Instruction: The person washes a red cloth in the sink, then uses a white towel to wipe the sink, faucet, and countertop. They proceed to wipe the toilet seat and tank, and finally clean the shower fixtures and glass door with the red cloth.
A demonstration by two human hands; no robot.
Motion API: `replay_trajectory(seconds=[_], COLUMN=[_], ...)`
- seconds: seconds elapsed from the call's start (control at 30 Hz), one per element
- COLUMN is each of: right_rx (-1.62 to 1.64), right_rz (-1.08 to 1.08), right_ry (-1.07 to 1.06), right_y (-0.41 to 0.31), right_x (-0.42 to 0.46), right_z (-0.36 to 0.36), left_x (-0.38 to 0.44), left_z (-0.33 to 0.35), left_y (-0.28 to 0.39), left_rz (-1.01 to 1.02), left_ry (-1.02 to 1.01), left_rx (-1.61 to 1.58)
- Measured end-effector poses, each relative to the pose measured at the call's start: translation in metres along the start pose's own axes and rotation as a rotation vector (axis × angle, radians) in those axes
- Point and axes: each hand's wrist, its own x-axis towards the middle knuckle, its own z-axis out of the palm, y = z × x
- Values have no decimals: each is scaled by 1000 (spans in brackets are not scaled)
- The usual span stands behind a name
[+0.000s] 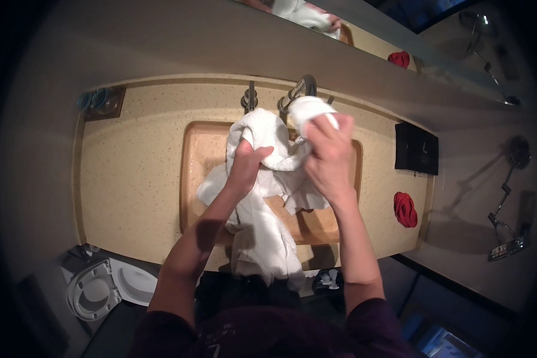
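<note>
A bunched white towel (268,179) lies over the washbasin (189,138), and its lower end hangs over the counter's front edge. My left hand (247,165) grips a fold of it above the basin's left half. To the right, my right hand (331,143) is blurred and closed on a bunched part of the white cloth beside the faucet (309,85). Whether both hands hold one towel or two, I cannot tell. A dark tap handle (250,96) stands behind the basin, left of the faucet.
Glasses on a tray (109,104) stand at the counter's back left. A black box or pouch (416,150) and a folded red cloth (405,209) lie at the right. A jointed metal wall mirror (505,192) is on the right wall. A toilet (94,291) is at lower left.
</note>
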Motion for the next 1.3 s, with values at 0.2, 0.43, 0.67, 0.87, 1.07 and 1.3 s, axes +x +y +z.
replay_trajectory(seconds=[0.2, 0.43, 0.67, 0.87, 1.07, 1.3], right_rx=[116, 773, 211, 281, 557, 583], right_rz=[129, 660, 512, 655, 1114, 997], right_ry=[-347, 69, 0, -286, -335, 325], right_y=[-3, 46, 57, 42, 28, 51], right_x=[-80, -92, -74, -133, -209, -213], right_z=[15, 48, 135, 113, -31, -121], left_x=[3, 44, 83, 10, -80, -71], left_z=[-12, -15, -8, -25, -74, -71], left_y=[-2, -17, -23, -6, 26, -30], left_rz=[-45, 245, 354, 260, -42, -65], left_ry=[76, -154, -329, -586, -230, -163], left_rx=[181, 929, 1797, 2042, 1676, 1547])
